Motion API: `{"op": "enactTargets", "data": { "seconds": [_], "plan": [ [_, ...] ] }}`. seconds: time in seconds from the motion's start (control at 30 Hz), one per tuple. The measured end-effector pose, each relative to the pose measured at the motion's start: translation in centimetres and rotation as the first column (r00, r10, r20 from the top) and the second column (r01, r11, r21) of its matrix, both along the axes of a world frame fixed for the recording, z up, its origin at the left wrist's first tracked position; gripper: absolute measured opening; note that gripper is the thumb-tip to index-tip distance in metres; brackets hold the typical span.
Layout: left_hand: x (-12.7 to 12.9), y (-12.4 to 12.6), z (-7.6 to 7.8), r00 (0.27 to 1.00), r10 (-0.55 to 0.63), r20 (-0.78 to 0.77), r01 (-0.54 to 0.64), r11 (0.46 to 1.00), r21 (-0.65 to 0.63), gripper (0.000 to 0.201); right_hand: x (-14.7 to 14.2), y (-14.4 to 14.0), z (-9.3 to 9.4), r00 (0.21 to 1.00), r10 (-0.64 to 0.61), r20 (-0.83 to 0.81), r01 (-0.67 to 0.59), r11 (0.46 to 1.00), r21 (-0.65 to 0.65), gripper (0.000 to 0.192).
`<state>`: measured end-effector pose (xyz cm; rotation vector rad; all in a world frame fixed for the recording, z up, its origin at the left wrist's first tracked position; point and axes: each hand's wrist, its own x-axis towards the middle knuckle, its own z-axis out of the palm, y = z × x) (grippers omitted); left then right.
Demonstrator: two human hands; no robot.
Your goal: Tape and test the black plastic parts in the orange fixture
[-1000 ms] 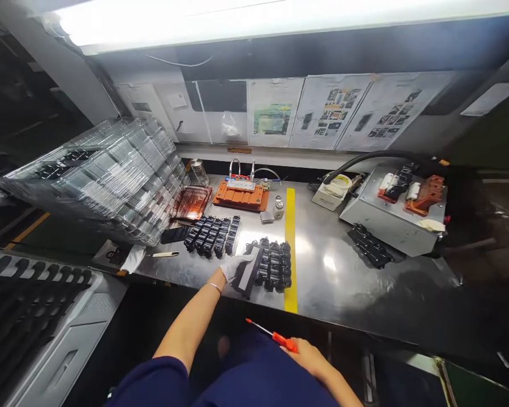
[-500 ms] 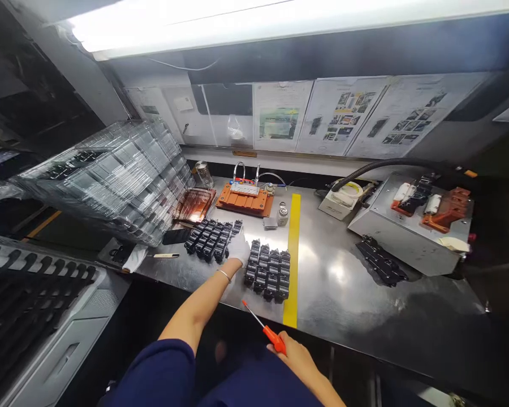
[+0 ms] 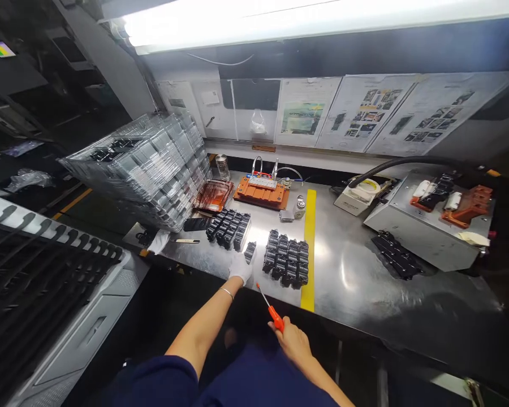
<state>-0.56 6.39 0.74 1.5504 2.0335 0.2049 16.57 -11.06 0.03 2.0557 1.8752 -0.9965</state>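
Left hand (image 3: 241, 268) gloved, gripping black part (image 3: 250, 251), 9 o'clock of black block (image 3: 287, 264). Right hand (image 3: 294, 341) clutching screwdriver (image 3: 270, 308).

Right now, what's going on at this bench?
A person sits at a steel workbench. Their gloved left hand holds one small black part just above the bench edge, between two blocks of similar black parts. Their bare right hand grips an orange-handled screwdriver, tip pointed toward that part. A stack of clear trays stands to the left.
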Motion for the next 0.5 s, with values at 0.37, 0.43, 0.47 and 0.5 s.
{"op": "enactTargets", "data": {
  "seconds": [0.37, 0.43, 0.47, 0.5],
  "plan": [
    [-21.4, -19.9, -5.0, 0.242, 0.542, 0.805, -0.340, 0.824, -0.453, 0.072, -5.7, -0.1, 3.6, 0.908, 0.354, -0.224, -0.382, 0.919, -0.098, 0.049],
    [-24.6, -22.0, -4.7, 0.130, 0.629, 0.767, -0.363, 0.750, -0.553, 0.071, -8.8, 0.4, 4.7, 0.863, 0.444, -0.242, -0.474, 0.877, -0.081, 0.053],
    [-26.0, -22.8, -4.5, 0.106, 0.672, 0.733, -0.376, 0.710, -0.596, 0.069, -10.4, 0.5, 5.1, 0.846, 0.474, -0.244, -0.500, 0.864, -0.053, 0.053],
    [-27.2, -23.4, -4.2, 0.091, 0.710, 0.699, -0.384, 0.672, -0.633, 0.064, -12.0, 0.6, 5.4, 0.831, 0.501, -0.242, -0.521, 0.853, -0.024, 0.052]
  ]
}}
